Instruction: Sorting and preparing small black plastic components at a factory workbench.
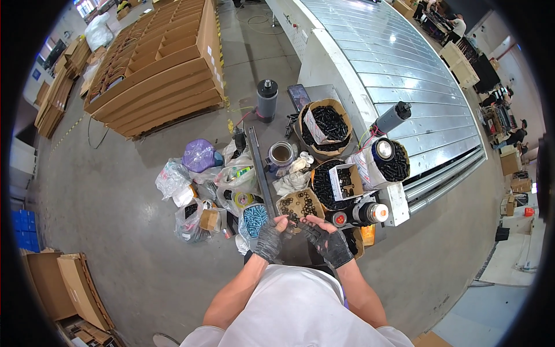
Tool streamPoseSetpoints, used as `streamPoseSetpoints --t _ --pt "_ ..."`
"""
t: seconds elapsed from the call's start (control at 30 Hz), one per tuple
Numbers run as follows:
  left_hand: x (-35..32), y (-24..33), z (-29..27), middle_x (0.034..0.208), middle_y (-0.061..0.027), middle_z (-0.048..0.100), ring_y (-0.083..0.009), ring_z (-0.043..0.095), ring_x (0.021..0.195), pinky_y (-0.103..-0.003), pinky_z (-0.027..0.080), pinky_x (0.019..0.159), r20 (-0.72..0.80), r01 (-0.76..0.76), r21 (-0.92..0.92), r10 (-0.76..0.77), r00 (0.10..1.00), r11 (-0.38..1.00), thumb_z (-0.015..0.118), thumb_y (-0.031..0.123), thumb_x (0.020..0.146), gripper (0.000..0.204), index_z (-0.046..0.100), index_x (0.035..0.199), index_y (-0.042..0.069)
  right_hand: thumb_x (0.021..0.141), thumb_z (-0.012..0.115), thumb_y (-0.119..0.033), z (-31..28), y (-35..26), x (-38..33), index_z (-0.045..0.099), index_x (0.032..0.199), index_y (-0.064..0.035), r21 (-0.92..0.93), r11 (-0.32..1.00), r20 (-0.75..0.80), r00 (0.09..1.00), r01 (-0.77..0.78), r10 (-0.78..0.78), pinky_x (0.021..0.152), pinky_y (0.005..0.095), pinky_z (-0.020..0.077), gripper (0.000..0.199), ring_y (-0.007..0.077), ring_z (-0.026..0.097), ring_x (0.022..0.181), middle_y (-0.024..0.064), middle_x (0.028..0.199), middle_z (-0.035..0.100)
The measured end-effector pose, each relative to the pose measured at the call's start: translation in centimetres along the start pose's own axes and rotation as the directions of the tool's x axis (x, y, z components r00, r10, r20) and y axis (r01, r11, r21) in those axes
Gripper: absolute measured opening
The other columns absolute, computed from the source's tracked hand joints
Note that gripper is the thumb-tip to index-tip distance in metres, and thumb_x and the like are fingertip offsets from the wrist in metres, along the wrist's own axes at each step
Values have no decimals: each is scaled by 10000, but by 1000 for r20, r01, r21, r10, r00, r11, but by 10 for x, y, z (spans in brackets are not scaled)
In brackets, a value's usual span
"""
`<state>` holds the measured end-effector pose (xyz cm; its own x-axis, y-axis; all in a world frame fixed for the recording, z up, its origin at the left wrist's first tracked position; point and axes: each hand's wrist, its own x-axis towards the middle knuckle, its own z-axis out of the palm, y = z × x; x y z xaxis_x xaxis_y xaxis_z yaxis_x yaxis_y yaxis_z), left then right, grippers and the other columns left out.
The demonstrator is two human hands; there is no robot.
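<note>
Both my hands wear dark grey gloves with bare fingertips and are close together in front of my body. My left hand (269, 240) is closed beside the lower end of a long dark metal bar (261, 173), thumb and fingers pressed together. My right hand (330, 243) is bent with its fingertips pointing left, closed around something small and dark that I cannot make out. Just beyond the fingertips is an open cardboard box (310, 199) of small dark rings. A bag of blue screws (255, 220) lies left of the bar.
Boxes of black screws (328, 124) stand beyond and to the right. Nearby are a mug (281, 152), a phone (299, 97), a grey cylindrical motor (267, 101), a thermos (373, 213) and plastic bags (173, 178). A slatted metal conveyor (404, 75) fills the right; stacked cardboard (162, 87) stands far left.
</note>
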<state>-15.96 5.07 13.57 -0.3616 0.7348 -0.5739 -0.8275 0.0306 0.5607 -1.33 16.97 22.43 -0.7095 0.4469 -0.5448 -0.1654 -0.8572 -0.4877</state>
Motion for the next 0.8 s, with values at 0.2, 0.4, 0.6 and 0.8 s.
streamPoseSetpoints --t 0.2,0.4,0.6,0.8 --pt "-4 -5 -18 914 -90 673 -159 605 728 -272 501 653 12 -31 -34 31 999 999 656 195 914 291 597 1136 16 817 501 24 -75 36 44 536 1255 42 -287 952 -39 992 103 -119 978 312 458 440 227 604 1104 159 1202 620" --pt "-22 -8 -56 935 -66 673 -152 613 772 -261 501 671 -27 -8 -19 7 1000 1000 662 237 912 293 617 1114 30 749 503 78 -112 58 107 536 1261 -15 -950 263 110 970 166 -215 989 327 446 521 271 577 1151 163 1206 611" --pt "-33 -17 -76 910 -63 676 -145 608 751 -276 499 645 -85 -38 20 40 996 999 661 251 910 298 628 1103 26 708 566 23 -114 63 130 585 1153 -49 -913 -346 337 879 217 -338 939 393 461 451 360 576 1076 197 1108 613" --pt "-41 -24 -83 911 -66 680 -141 610 739 -277 500 648 -99 -18 73 25 995 997 653 268 915 326 633 1121 16 726 689 -195 -85 67 148 644 1034 -51 -824 -564 173 973 57 -154 842 422 506 343 346 637 950 162 1015 664"
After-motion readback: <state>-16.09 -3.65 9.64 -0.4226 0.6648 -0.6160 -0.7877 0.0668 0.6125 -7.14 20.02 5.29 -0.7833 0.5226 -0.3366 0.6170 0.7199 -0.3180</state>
